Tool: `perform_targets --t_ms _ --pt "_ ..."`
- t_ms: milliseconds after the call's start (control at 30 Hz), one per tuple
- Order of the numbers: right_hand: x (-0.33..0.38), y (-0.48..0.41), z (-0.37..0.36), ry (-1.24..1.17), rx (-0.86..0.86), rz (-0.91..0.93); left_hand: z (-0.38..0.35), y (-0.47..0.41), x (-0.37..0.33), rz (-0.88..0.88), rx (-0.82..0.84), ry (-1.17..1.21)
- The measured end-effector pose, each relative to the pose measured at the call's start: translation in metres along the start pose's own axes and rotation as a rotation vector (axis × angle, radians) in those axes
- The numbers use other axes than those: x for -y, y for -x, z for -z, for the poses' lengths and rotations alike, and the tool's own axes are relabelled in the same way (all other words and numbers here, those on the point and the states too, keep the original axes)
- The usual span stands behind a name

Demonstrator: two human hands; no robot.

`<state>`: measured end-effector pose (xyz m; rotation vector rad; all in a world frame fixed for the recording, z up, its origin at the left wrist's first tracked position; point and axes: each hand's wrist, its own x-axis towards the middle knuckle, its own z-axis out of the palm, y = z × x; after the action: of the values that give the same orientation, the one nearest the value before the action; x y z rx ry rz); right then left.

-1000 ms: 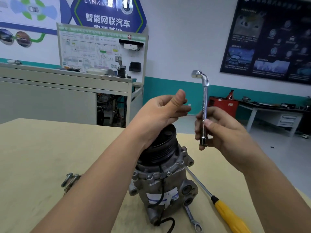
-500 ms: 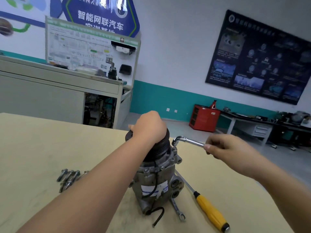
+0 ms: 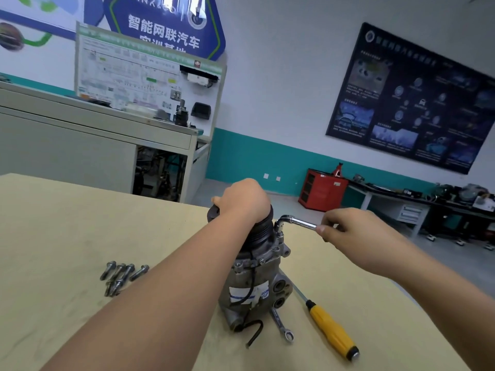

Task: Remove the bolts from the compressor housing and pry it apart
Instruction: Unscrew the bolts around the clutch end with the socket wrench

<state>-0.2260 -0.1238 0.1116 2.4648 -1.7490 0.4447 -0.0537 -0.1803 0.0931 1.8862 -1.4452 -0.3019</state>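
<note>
- Standing upright on the tan wooden table (image 3: 53, 223), the grey cast-metal compressor housing (image 3: 253, 279); left hand (image 3: 242, 200) curled over its black pulley (image 3: 257, 234)
- Right hand (image 3: 348, 231) fingers wrapped round the chrome L-shaped socket wrench (image 3: 293, 222), its socket end down on the housing's right rim
- Loose steel bolts (image 3: 122, 275) left of the housing; yellow-handled screwdriver (image 3: 330, 332) and small spanner (image 3: 281, 326) right of it

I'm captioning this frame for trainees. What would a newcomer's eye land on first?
The compressor stands upright on the table, the left hand gripping its pulley while the right hand holds an L-shaped wrench, socket end down on the compressor's rim. Loose bolts lie to its left, a yellow-handled screwdriver to its right.
</note>
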Motion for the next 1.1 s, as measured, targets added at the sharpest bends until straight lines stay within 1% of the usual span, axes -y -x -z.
perform_targets --t_ms 167,433,567,833,1000,1100 --pt "0.01 0.001 0.001 0.067 -0.029 -0.03 -0.001 -0.001 -0.001 -0.015 0.002 -0.005" --pt "0.02 0.004 0.003 0.085 0.006 -0.037 -0.002 -0.002 -0.001 -0.023 0.011 -0.024" --pt "0.025 0.006 0.006 0.141 0.009 -0.031 -0.003 -0.002 -0.001 -0.027 0.006 -0.034" --pt "0.029 0.005 0.008 0.305 0.065 -0.028 -0.002 -0.002 0.0 -0.042 0.001 -0.042" --pt "0.03 0.007 0.009 0.301 0.125 -0.029 -0.003 -0.003 0.001 -0.046 -0.006 -0.033" --pt "0.03 0.009 0.006 0.318 0.124 -0.022 -0.003 -0.003 0.0 -0.041 -0.01 -0.027"
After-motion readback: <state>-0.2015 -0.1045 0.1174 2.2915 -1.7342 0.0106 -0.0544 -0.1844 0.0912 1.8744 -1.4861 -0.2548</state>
